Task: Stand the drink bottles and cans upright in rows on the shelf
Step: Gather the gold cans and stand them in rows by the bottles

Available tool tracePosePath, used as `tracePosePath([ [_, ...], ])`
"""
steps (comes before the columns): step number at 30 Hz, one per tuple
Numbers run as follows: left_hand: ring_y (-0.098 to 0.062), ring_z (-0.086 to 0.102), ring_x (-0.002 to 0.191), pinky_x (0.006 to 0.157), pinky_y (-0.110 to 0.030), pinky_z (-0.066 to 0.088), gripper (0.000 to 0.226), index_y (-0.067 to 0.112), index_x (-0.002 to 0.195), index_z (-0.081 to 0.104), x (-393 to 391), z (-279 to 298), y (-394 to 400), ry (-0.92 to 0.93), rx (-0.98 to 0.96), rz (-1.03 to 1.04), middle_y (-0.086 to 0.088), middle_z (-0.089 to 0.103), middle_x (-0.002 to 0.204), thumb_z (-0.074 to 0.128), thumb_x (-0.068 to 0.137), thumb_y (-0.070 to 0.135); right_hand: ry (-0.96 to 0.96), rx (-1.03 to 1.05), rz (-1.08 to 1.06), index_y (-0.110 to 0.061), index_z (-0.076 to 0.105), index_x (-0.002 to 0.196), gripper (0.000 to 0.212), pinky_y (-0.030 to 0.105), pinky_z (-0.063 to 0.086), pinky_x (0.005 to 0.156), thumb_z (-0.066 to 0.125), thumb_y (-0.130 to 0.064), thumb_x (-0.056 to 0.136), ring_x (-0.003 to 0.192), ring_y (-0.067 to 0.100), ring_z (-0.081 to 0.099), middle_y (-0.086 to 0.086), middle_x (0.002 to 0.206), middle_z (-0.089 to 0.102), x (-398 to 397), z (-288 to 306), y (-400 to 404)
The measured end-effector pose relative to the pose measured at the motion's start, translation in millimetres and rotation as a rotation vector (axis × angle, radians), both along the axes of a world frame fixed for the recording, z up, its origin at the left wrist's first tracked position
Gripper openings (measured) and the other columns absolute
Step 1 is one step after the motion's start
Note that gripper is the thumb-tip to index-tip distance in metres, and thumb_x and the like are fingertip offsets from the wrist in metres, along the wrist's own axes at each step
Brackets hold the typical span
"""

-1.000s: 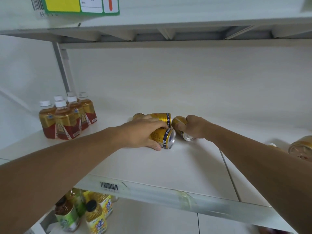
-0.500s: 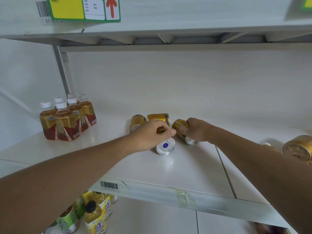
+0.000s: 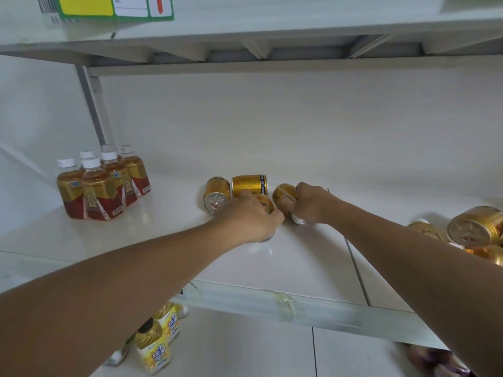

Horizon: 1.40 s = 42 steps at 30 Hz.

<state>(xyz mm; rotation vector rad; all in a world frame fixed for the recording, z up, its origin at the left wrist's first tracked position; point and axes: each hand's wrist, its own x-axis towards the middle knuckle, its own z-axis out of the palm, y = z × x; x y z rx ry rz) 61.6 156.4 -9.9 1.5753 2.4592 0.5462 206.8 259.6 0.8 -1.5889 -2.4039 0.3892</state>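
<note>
Several gold cans lie in a cluster mid-shelf. My left hand [image 3: 251, 216] wraps one gold can [image 3: 264, 203], which now stands nearly upright under my palm. My right hand [image 3: 310, 204] grips another gold can [image 3: 283, 193] that lies tilted on its side. Two more gold cans lie behind: one [image 3: 216, 195] with its end facing me, one [image 3: 249, 185] sideways. Several tea bottles [image 3: 102, 186] with white caps stand upright in rows at the left of the white shelf [image 3: 299, 268].
More gold cans [image 3: 475, 229] lie tumbled at the shelf's right end. Yellow-labelled bottles [image 3: 153, 346] stand on the shelf below. The upper shelf, with a yellow and green price tag [image 3: 109, 6], overhangs closely. A metal upright [image 3: 94, 104] stands behind the bottles.
My left hand has tipped its can from lying, end facing me, to nearly upright. My right hand has kept its hold on the tilted can.
</note>
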Motion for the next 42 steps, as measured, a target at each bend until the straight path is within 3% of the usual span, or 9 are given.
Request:
tracePosePath([
  [3, -0.021, 0.067, 0.074, 0.057, -0.026, 0.047, 0.066, 0.006, 0.101, 0.054, -4, 8, 0, -0.124, -0.044, -0.031, -0.003, 0.066, 0.086, 0.061, 0.084, 0.069, 0.018, -0.01, -0.001, -0.015, 0.051, 0.114, 0.062, 0.033, 0.04, 0.061, 0.065, -0.07, 0.089, 0.093, 0.028, 0.06, 0.003, 0.093, 0.057, 1, 0, -1],
  [5, -0.023, 0.067, 0.074, 0.063, -0.029, 0.055, 0.047, 0.013, 0.086, 0.059, -6, 9, -3, -0.259, 0.017, -0.065, -0.001, 0.064, 0.081, 0.061, 0.088, 0.061, 0.109, -0.022, 0.006, -0.013, 0.056, 0.112, 0.055, 0.033, 0.047, 0.065, 0.067, -0.063, 0.091, 0.091, 0.027, 0.063, 0.005, 0.096, 0.065, 0, -3, 0],
  [8, -0.026, 0.073, 0.087, 0.089, -0.046, 0.066, 0.046, 0.013, 0.095, 0.068, -10, 15, -11, -0.494, 0.161, -0.068, -0.003, 0.064, 0.086, 0.06, 0.084, 0.057, 0.369, 0.006, 0.016, -0.009, 0.063, 0.113, 0.054, 0.038, 0.058, 0.083, 0.062, -0.06, 0.093, 0.092, 0.026, 0.071, 0.007, 0.097, 0.076, 0, -3, 0],
  [11, -0.025, 0.074, 0.096, 0.09, -0.053, 0.065, 0.047, 0.016, 0.1, 0.07, -20, 31, -16, -0.552, 0.396, -0.087, 0.0, 0.072, 0.092, 0.064, 0.081, 0.059, 0.629, 0.044, 0.086, -0.014, 0.059, 0.121, 0.048, 0.04, 0.059, 0.085, 0.068, -0.053, 0.095, 0.088, 0.023, 0.074, 0.003, 0.092, 0.077, 0, 14, -3],
  [18, 0.007, 0.068, 0.101, 0.092, -0.031, 0.053, 0.04, 0.044, 0.125, 0.06, -51, 70, -26, -0.488, 0.738, -0.094, 0.032, 0.066, 0.099, 0.08, 0.091, 0.048, 1.016, -0.036, 0.326, -0.025, 0.056, 0.124, 0.036, 0.008, 0.051, 0.063, 0.077, -0.029, 0.095, 0.082, -0.007, 0.069, 0.0, 0.111, 0.068, -22, 43, -15],
  [21, -0.007, 0.066, 0.115, 0.103, -0.03, 0.051, 0.069, 0.033, 0.15, 0.053, -66, 62, -34, -0.471, 0.761, -0.069, 0.028, 0.057, 0.116, 0.085, 0.089, 0.038, 1.073, -0.144, 0.399, -0.03, 0.052, 0.121, 0.039, 0.01, 0.055, 0.068, 0.08, -0.029, 0.094, 0.09, -0.009, 0.069, -0.002, 0.118, 0.065, -33, 32, -21],
  [24, -0.002, 0.065, 0.115, 0.091, -0.014, 0.048, 0.077, 0.032, 0.155, 0.049, -79, 46, -47, -0.428, 0.77, -0.043, 0.017, 0.057, 0.133, 0.088, 0.088, 0.032, 1.116, -0.2, 0.445, -0.019, 0.047, 0.137, 0.057, 0.014, 0.058, 0.071, 0.082, -0.024, 0.093, 0.096, -0.008, 0.07, 0.0, 0.123, 0.063, -45, 19, -27],
  [36, -0.016, 0.054, 0.141, 0.119, -0.046, 0.046, 0.083, 0.032, 0.156, 0.047, -150, 22, -90, -0.465, 0.793, -0.009, 0.005, 0.055, 0.153, 0.091, 0.086, 0.027, 1.106, -0.206, 0.457, -0.025, 0.048, 0.141, 0.065, 0.052, 0.058, 0.103, 0.087, -0.026, 0.089, 0.121, 0.024, 0.069, 0.004, 0.129, 0.068, -93, 8, -65],
  [42, -0.006, 0.061, 0.129, 0.109, -0.029, 0.049, 0.082, 0.035, 0.151, 0.047, -196, 19, -106, -0.493, 0.776, -0.102, 0.013, 0.06, 0.141, 0.092, 0.084, 0.024, 1.042, -0.128, 0.452, -0.028, 0.047, 0.138, 0.066, 0.009, 0.056, 0.077, 0.088, -0.023, 0.087, 0.1, -0.002, 0.073, 0.0, 0.126, 0.068, -132, 10, -96],
])
